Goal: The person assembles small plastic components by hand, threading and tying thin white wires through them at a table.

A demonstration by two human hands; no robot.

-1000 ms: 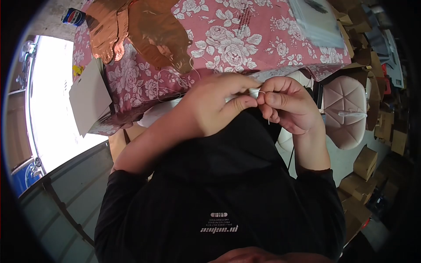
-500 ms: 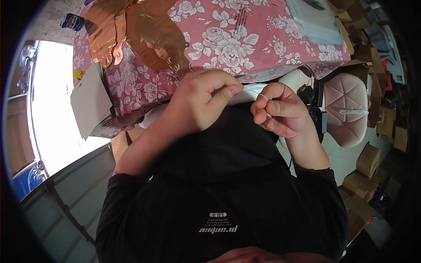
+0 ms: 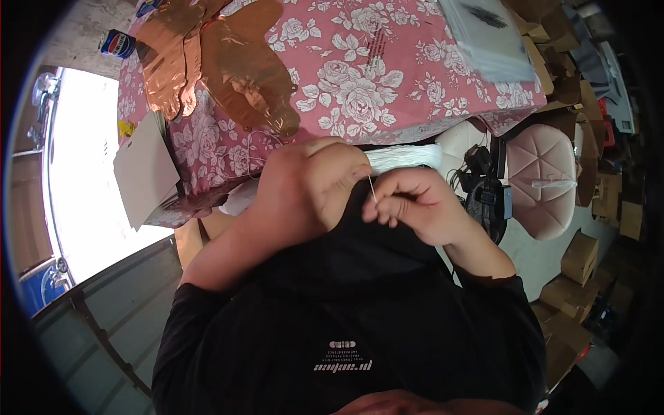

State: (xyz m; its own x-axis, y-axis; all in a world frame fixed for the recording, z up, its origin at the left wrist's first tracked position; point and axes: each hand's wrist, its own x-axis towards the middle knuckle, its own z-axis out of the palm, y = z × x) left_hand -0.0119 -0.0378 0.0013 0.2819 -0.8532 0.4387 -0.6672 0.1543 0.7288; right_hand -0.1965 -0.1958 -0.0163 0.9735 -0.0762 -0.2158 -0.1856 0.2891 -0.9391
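My left hand (image 3: 311,180) is closed, with thumb and fingertips pinching a thin white string (image 3: 372,188). The string runs down to my right hand (image 3: 415,204), whose thumb and forefinger are closed on it. Both hands are close together in front of the black shirt, at the near edge of the table. Just behind them lies a bundle of white strands (image 3: 404,158). Copper-coloured foil pieces (image 3: 245,66) lie on the table beyond my left hand, with a loose length of string near them.
A pink floral tablecloth (image 3: 360,93) covers the table. Clear plastic bags (image 3: 487,41) lie at its far right, and pale sheets (image 3: 146,169) stand at the left edge. A blue can (image 3: 118,43) is at upper left. At right are a padded chair (image 3: 543,159) and cardboard boxes (image 3: 579,257).
Both hands have moved down toward the shirt and closer together. My right hand has shifted left, and its fingers have curled in. More of the white bundle shows.
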